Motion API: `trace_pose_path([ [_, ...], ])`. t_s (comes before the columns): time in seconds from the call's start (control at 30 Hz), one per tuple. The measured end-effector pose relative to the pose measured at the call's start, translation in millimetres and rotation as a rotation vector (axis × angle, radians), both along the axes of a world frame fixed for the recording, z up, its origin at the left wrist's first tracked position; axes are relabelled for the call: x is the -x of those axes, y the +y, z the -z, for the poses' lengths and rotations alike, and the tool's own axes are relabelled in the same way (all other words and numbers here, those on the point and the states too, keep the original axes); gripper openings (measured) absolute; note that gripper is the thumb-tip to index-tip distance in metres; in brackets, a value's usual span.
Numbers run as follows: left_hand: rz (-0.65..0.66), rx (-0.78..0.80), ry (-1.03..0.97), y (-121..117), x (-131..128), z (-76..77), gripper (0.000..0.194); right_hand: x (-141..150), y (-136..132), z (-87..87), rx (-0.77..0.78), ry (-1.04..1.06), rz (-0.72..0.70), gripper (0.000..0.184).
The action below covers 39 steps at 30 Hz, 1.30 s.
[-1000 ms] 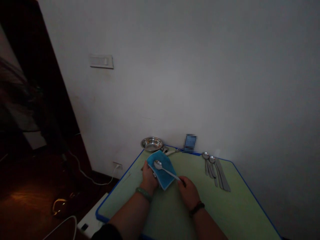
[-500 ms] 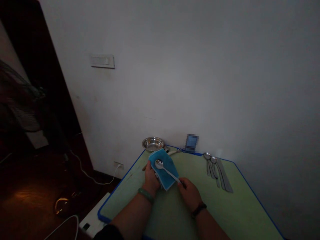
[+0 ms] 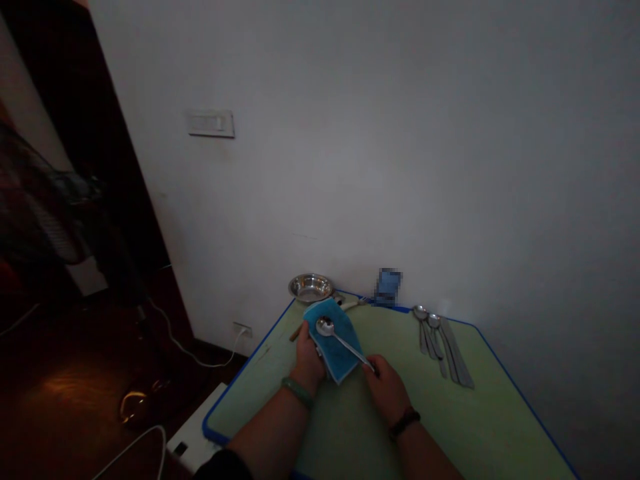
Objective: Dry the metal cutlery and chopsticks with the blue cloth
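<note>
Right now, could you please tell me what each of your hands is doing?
Left hand: closed, holding a blue cloth.
Right hand: closed, holding a metal spoon.

a room in a home: a plain white wall (image 3: 400, 133) with a switch plate (image 3: 211, 124) at eleven o'clock, a standing fan (image 3: 45, 200) at nine, and a power socket (image 3: 242, 330) at eight.
</note>
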State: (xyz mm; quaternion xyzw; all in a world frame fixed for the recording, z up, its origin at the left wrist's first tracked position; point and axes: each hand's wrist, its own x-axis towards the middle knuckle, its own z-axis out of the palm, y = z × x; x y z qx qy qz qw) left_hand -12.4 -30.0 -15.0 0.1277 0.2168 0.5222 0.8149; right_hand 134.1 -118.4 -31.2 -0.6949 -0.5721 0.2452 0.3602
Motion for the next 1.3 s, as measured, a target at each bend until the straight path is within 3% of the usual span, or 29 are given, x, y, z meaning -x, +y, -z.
trace_pose_path([
  [0.5,-0.083,0.042,-0.032,3,0,5.7,0.034,-3,1,3.0,0.006,0.024,-0.046,0.03],
  [0.87,-0.024,-0.001,-0.039,-2,-2,-4.0,0.05,-3,1,6.7,0.009,0.007,-0.026,0.027],
  [1.3,-0.028,0.012,0.038,-4,0,-2.7,0.041,-2,-1,4.1,-0.003,-0.003,-0.068,0.025],
])
